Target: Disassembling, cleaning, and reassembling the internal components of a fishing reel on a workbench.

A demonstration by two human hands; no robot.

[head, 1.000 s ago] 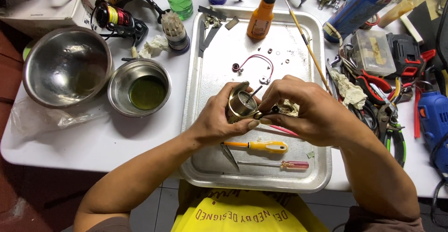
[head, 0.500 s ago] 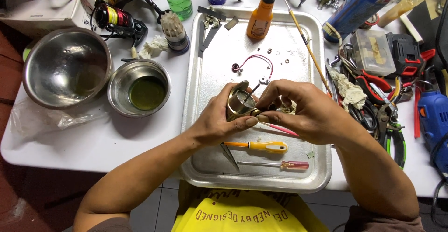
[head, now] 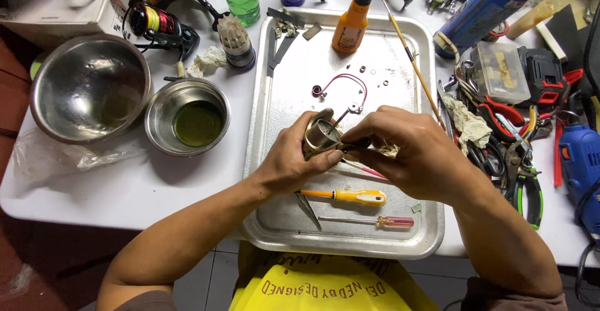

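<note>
Brass-coloured spool gripped by both hands over tray's middle.

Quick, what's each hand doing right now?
Left hand: closed around a small brass-coloured metal spool.
Right hand: fingers pinched together at the spool's side; what they grip cannot be told.

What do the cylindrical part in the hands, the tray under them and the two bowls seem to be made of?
Cylindrical part: gold-toned metal by its sheen, possibly brass or a coated alloy. Tray: brushed, dull-silver sheet metal with rolled rim, perhaps aluminium or steel. Large bowl and small bowl: likely stainless steel, given their mirror-like reflections.
</note>
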